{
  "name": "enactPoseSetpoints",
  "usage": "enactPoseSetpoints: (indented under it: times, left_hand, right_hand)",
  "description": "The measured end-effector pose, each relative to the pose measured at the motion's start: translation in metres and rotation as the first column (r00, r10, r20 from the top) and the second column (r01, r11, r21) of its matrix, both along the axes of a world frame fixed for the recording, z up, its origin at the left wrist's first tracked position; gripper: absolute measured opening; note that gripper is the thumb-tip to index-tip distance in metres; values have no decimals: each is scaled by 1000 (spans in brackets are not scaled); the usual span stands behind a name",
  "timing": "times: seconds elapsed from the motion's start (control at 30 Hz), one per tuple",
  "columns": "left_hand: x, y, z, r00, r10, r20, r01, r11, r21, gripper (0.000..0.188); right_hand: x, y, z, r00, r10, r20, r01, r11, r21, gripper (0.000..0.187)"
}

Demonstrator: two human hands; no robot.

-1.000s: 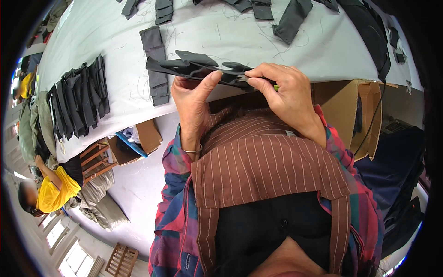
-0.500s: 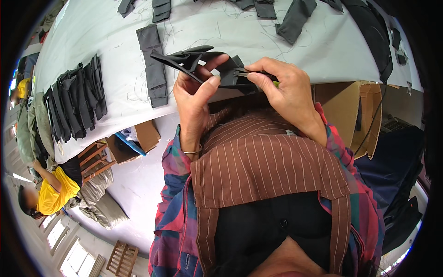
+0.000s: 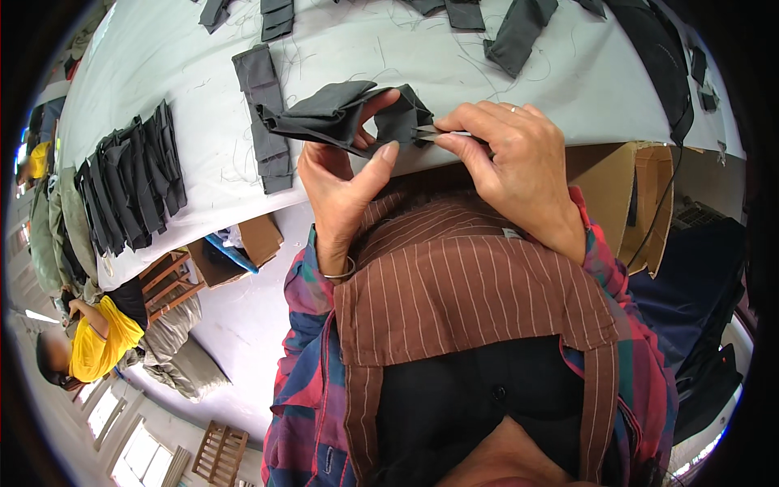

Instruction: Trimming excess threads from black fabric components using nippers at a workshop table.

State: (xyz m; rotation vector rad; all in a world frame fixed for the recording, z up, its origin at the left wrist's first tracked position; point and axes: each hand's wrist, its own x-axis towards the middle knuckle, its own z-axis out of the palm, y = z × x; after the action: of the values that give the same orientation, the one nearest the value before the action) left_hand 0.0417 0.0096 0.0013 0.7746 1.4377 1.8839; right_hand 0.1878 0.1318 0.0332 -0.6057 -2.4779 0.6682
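A folded dark grey fabric piece [image 3: 326, 112] is held up over the near edge of the table. My left hand [image 3: 341, 183] grips it, with fingers inside the fold and the thumb at its near side. In my right hand [image 3: 519, 162] is a pair of small metal thread snips [image 3: 427, 134], pinched between thumb and fingers. The blades point left and lie against the right end of the fabric. Whether they touch a thread cannot be made out. Just behind my left hand, a flat dark grey strip [image 3: 272, 154] lies on the white tabletop [image 3: 349, 61].
A row of folded dark fabric pieces [image 3: 134, 178] lies at the left. More dark pieces [image 3: 519, 36] and loose threads are scattered at the back. Below the table stand cardboard boxes [image 3: 653, 211]. A person in a yellow shirt [image 3: 105, 337] is at far left.
The fabric in my left hand has turned and opened, showing more of its flat side. My right hand has shifted slightly right with the snips.
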Motion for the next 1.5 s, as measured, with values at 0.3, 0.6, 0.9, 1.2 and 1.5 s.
enactPoseSetpoints:
  times: [0.3,0.6,0.9,1.2,1.5]
  left_hand:
    - [0,0,0,998,-24,-66,22,999,-28,30]
    - [2,-3,1,996,-38,-80,34,998,-54,38]
    - [5,-5,1,985,-74,-156,64,996,-67,44]
    - [9,-16,9,993,89,-82,-98,988,-121,31]
    - [2,-22,-1,990,139,-2,-139,987,-84,35]
  right_hand:
    - [3,-1,13,993,12,115,-17,999,40,11]
    - [3,-3,9,996,36,83,-39,999,24,10]
    - [2,-2,10,989,80,127,-75,996,-39,8]
    - [-1,-5,8,988,71,133,-50,986,-159,7]
    - [-4,-10,6,994,101,30,-97,987,-129,9]
